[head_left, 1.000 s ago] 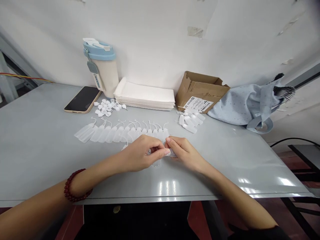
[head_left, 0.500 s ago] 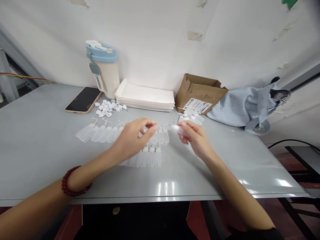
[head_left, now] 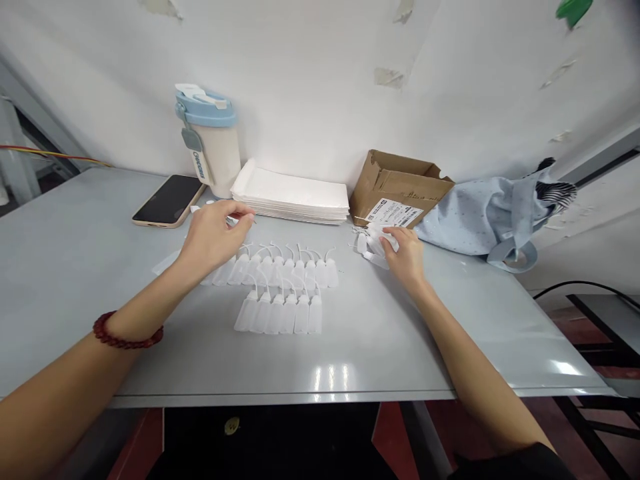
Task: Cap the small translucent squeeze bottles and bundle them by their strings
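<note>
The long row of small plastic bottles (head_left: 285, 270) is the biggest part of the work, and it lies flat across the middle of the table. Just in front of it lies a short row of bottles (head_left: 280, 313) with only a few in it, so I think this row is just started. A little pile of loose bottles (head_left: 364, 243) sits by the box, so some seem left to do. The left hand (head_left: 210, 237) is over the far left end of the long row, its fingers (head_left: 245, 215) pinched close together near some little white caps (head_left: 194, 209). I cannot tell if they hold one. The right hand (head_left: 407, 253) rests on the loose pile with its fingers bent down on the bottles. I cannot tell if it grips one. All of this is on a smooth grey table (head_left: 100, 300) that stands against a white wall (head_left: 325, 80) with peeling spots. By the wall lie a blue cloth bag (head_left: 490, 210), an open cardboard box (head_left: 400, 187), a stack of white sheets (head_left: 290, 193), a drink cup (head_left: 213, 147) with a blue lid and a phone (head_left: 167, 200).
</note>
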Demonstrator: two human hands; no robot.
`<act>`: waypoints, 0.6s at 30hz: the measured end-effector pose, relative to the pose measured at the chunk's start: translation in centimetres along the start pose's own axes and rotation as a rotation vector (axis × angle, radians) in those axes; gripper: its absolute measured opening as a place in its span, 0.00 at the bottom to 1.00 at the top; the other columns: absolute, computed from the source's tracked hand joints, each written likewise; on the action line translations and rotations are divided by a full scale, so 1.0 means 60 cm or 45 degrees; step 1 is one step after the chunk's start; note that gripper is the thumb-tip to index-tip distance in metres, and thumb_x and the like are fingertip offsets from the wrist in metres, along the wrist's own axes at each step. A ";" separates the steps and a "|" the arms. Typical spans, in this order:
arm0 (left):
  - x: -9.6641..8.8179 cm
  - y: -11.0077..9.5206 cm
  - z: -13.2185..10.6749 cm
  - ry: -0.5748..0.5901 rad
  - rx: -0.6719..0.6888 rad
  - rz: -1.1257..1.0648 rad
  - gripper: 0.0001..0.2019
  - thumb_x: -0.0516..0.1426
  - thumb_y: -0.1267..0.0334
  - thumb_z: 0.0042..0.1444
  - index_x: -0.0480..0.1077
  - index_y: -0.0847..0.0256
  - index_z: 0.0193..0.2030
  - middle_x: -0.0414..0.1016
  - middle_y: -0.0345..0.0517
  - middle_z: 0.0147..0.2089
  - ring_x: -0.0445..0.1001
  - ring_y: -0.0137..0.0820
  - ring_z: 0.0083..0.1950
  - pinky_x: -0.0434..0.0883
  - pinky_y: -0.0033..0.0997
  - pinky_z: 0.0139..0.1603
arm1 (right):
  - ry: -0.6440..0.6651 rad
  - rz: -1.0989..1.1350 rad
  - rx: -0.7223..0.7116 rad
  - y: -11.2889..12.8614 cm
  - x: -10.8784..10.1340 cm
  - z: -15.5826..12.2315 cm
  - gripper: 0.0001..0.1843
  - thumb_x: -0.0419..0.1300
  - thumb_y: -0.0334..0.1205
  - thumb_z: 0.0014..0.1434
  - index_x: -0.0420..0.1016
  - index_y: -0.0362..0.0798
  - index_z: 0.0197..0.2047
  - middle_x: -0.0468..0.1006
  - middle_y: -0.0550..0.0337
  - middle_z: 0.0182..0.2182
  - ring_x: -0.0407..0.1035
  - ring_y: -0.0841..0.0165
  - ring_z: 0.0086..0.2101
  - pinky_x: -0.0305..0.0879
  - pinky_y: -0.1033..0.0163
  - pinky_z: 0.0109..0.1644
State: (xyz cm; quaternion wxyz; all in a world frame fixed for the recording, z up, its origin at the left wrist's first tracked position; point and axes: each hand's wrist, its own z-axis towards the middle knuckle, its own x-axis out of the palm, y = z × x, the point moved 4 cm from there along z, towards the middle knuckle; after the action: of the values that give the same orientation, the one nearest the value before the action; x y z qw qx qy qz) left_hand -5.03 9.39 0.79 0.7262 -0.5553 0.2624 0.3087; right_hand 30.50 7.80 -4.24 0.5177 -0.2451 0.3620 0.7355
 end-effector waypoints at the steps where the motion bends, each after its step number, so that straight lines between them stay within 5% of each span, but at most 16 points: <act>1: -0.003 0.007 0.005 0.007 -0.026 0.029 0.16 0.53 0.59 0.58 0.75 0.67 0.44 0.78 0.50 0.47 0.71 0.35 0.40 0.68 0.38 0.50 | -0.005 -0.006 -0.009 0.002 -0.002 -0.001 0.13 0.53 0.38 0.60 0.76 0.44 0.42 0.79 0.46 0.40 0.68 0.55 0.43 0.63 0.48 0.50; 8: -0.015 0.051 0.035 0.010 0.056 0.359 0.21 0.48 0.61 0.60 0.71 0.71 0.55 0.75 0.56 0.50 0.70 0.41 0.45 0.64 0.46 0.55 | -0.051 0.034 -0.085 0.032 -0.023 -0.003 0.10 0.53 0.36 0.60 0.76 0.47 0.40 0.79 0.49 0.41 0.69 0.56 0.43 0.64 0.49 0.50; 13: 0.009 0.072 0.052 -0.015 0.371 0.519 0.20 0.46 0.63 0.62 0.73 0.66 0.52 0.75 0.52 0.50 0.66 0.43 0.53 0.61 0.44 0.58 | 0.023 0.187 -0.159 0.073 -0.026 -0.010 0.10 0.52 0.36 0.62 0.75 0.50 0.40 0.79 0.51 0.40 0.70 0.58 0.43 0.66 0.50 0.50; 18: 0.040 0.072 0.067 0.160 0.662 0.623 0.22 0.42 0.68 0.61 0.74 0.64 0.51 0.74 0.51 0.52 0.62 0.44 0.56 0.62 0.41 0.57 | 0.203 0.347 -0.250 0.121 -0.017 -0.025 0.10 0.53 0.39 0.64 0.75 0.49 0.42 0.79 0.51 0.41 0.71 0.59 0.44 0.67 0.49 0.50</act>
State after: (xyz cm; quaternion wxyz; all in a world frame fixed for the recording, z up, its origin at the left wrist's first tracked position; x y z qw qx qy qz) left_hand -6.46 14.50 -2.77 0.7301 -0.2909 0.5015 0.3616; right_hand 24.01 4.54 -2.41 0.3566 -0.3007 0.3580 0.8089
